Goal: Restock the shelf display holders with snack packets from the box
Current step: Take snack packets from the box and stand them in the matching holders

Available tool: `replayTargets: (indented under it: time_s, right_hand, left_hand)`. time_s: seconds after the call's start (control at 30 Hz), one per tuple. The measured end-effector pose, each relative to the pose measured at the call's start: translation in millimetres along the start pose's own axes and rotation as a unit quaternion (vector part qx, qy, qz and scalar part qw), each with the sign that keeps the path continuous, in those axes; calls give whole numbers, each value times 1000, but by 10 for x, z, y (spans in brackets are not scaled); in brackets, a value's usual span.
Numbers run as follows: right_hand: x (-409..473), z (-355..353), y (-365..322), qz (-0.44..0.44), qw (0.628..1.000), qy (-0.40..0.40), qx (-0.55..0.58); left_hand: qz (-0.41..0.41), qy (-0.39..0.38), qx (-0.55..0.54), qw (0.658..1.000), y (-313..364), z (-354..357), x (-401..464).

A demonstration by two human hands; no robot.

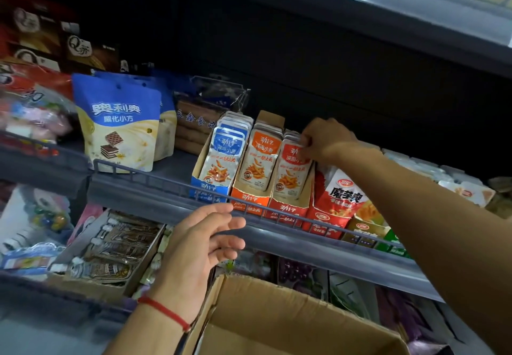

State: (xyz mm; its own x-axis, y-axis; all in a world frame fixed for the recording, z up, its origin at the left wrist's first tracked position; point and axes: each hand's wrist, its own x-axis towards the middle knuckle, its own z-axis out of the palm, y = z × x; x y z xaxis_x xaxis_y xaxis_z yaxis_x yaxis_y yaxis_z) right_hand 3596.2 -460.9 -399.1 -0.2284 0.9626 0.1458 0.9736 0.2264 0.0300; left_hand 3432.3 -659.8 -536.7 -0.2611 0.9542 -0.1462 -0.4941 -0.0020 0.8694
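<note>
Nearest us, the open cardboard box (291,324) sits below the shelf rail (155,180). Our left hand (202,246), red string on its wrist, hovers before that rail, fingers loosely spread and holding nothing. Farther back, our right hand (324,138) pinches the tops of the red snack packets (291,171) standing in the red display holder (288,207), beside the orange holder (250,198) and the blue holder (209,188).

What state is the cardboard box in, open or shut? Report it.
Open. The box has its flap folded up and outward, leaving the inside exposed; no packets show in the visible part.
</note>
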Motion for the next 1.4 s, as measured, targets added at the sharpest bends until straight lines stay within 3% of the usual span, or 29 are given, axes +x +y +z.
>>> replayTargets:
  time_s: [0.17, 0.33, 0.43, 0.5, 0.6, 0.73, 0.83, 1.0, 1.07, 1.17, 1.4]
  right_hand:
    - [20, 86, -21, 2, 997, 27, -72]
    - [-108, -72, -42, -4, 997, 56, -48]
    - [-459, -200, -103, -136, 971, 196, -17]
    - [-875, -223, -187, -257, 940, 214, 64]
    - [-1489, 147, -273, -362, 919, 59, 148]
    - [-2058, 1370, -342, -372, 901, -187, 124]
    - [-2333, 2169, -459, -337, 902, -264, 61]
    - [-2411, 3051, -600, -327, 943, -64, 10]
    - [-2328, 3181, -534, -334, 942, -25, -2]
    - [-2239, 3295, -415, -372, 928, -21, -12]
    - [-2441, 3457, -244, -448, 879, -153, 47]
  left_hand:
    - [10, 8, 38, 999, 12, -7, -3]
    - [22, 18, 100, 995, 6, -44, -48]
    - [22, 23, 145, 989, -22, -105, -71]
    - [23, 24, 188, 982, -63, -164, -83]
    - [22, 11, 310, 950, -190, -303, -72]
    - [36, -30, 554, 831, -400, -452, -125]
    - [3, -47, 643, 764, -570, -532, -210]
    - [-29, -37, 637, 769, -748, -608, -270]
    - [-32, -41, 618, 784, -785, -590, -272]
    - [-44, -42, 591, 804, -839, -535, -270]
    - [-81, -28, 582, 809, -1045, -449, -302]
